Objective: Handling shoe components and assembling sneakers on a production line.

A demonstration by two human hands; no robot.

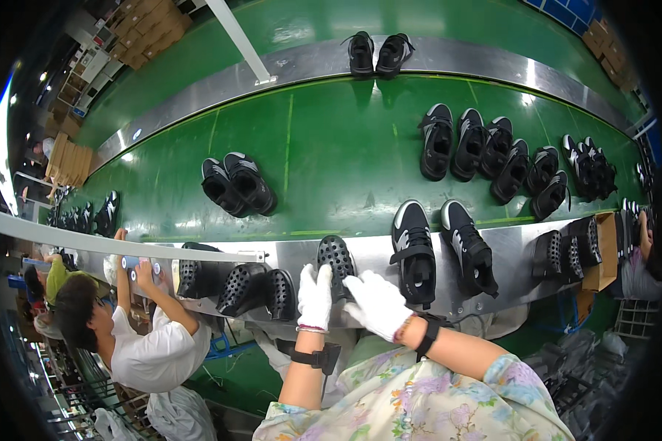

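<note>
A black shoe form (pixel 336 254) dotted with round holes stands on the metal ledge in front of me. My left hand (pixel 315 300), in a white glove, is closed along its left side. From the right, my right hand (pixel 379 304), also gloved in white, has its fingertips against the form's edge, so the form sits between both hands. Just left of my left hand are more of these forms (pixel 280 295). To the right of my right hand, a pair of black shoes with grey toes, a strapped left shoe (pixel 413 253) and a right shoe (pixel 469 248), rests on the ledge.
Beyond the metal ledge (pixel 294 253) runs a green belt (pixel 331 169) carrying black shoes (pixel 239 185), with several more (pixel 485 143) at right. A white bar (pixel 125 246) crosses at left, near a co-worker (pixel 147 345). Several dark forms (pixel 548 253) stand by a cardboard box (pixel 603 253).
</note>
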